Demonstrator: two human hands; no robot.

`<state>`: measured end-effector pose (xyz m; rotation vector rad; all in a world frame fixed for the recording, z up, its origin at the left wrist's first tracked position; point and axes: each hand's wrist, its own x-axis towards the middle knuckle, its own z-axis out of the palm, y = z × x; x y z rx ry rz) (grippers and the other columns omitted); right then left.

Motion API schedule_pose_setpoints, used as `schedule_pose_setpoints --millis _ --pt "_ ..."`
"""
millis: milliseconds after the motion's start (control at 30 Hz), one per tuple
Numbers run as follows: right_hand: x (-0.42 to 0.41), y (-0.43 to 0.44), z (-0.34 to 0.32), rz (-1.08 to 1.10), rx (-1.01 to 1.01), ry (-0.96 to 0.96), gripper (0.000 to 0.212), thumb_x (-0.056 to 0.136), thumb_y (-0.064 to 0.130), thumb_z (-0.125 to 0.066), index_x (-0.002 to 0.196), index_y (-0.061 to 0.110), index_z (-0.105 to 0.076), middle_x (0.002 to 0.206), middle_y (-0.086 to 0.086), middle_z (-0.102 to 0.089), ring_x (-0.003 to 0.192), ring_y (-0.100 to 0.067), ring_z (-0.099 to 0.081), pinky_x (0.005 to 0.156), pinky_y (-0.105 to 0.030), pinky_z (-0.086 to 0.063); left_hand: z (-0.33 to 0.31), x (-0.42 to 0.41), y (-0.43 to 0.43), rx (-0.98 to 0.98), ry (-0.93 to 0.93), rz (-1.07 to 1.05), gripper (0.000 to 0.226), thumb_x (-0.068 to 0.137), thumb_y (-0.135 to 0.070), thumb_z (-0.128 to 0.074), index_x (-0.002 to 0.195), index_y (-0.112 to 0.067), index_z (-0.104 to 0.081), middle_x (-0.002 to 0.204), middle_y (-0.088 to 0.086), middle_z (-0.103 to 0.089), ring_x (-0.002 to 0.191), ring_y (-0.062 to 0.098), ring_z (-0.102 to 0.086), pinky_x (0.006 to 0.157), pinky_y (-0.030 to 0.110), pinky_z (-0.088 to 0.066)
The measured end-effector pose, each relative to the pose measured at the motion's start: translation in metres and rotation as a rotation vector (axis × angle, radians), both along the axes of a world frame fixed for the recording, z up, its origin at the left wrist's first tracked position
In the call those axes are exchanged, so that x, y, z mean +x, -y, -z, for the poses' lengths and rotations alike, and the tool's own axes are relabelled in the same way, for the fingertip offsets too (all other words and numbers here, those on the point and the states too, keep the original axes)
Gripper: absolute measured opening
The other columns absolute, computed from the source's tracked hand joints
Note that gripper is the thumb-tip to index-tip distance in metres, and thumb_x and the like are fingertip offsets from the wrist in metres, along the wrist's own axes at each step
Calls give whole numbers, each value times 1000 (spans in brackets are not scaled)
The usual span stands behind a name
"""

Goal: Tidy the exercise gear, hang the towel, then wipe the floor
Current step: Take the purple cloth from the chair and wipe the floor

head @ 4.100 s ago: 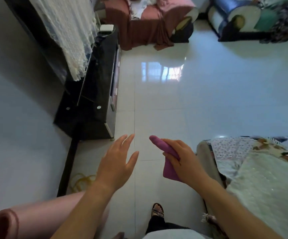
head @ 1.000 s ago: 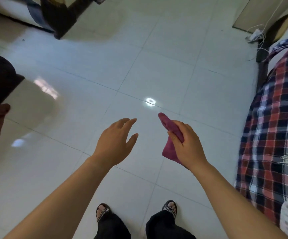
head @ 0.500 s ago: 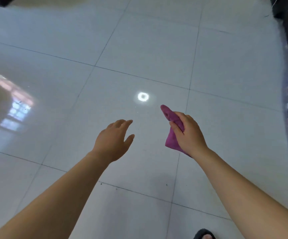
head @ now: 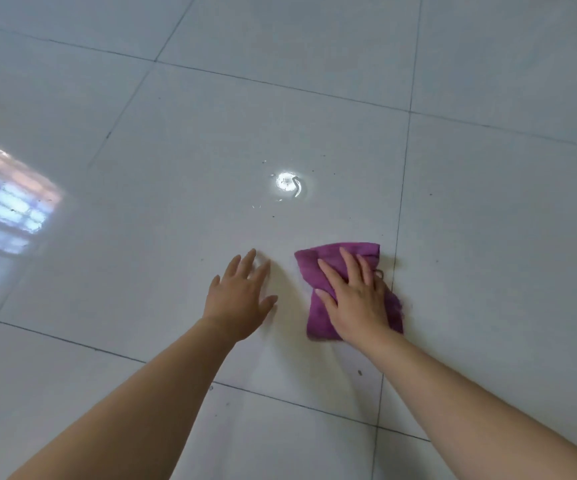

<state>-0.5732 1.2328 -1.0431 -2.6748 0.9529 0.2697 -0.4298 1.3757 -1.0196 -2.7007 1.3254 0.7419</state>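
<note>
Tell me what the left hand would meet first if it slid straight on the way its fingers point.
Bare floor tile first, then probably the small glinting spot, seemingly wet, ahead of the left hand. The purple cloth lies off that line, to its right.

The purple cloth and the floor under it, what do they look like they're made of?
Purple cloth: seems a soft, matte fabric, maybe microfibre; it lies wrinkled, with a fuzzy edge, flat under the right hand. Floor: glossy glazed tile, likely ceramic or porcelain; it mirrors a window reflection and a bright light spot, and thin dark grout lines divide it.
</note>
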Motion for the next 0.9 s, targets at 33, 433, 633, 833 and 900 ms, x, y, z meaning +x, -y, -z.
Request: schedule_pose_setpoints --millis 33,433,633,833,900 --pt "-3 -5 8 -28 -34 -1 52 94 51 -27 144 34 -30 156 -5 -16 141 -31 -17 111 -54 -14 3 1 -2 14 -6 -1 66 94 -50 -36 148 -28 -7 158 0 5 145 23 1 113 46 -23" --pt "55 16 31 72 -173 118 55 91 51 -21 142 35 -33 153 -7 -26 139 -32 -25 110 -55 -17 41 77 37 -113 172 107 79 79 -68 1 148 -30 5 158 2 8 145 23 4 114 49 -6" --pt "37 7 33 117 -220 105 54 92 49 -23 141 32 -35 152 -7 -27 138 -32 -29 109 -50 -13 51 90 37 -252 169 114 72 85 -67 -15 148 -35 0 158 -3 2 145 17 4 116 46 3" --pt "89 30 33 234 -198 88 60 88 47 -16 146 32 -25 156 -6 -17 142 -31 -17 111 -53 -14 52 92 36 -302 162 105 70 86 -65 -19 148 -36 -7 158 -6 -1 145 15 1 116 45 2" --pt "72 17 33 144 -205 93 56 89 43 -24 143 28 -33 153 -8 -26 139 -31 -27 108 -54 -23 52 92 36 -316 149 93 69 86 -64 -21 148 -37 -10 158 -6 -3 145 15 0 116 44 3"
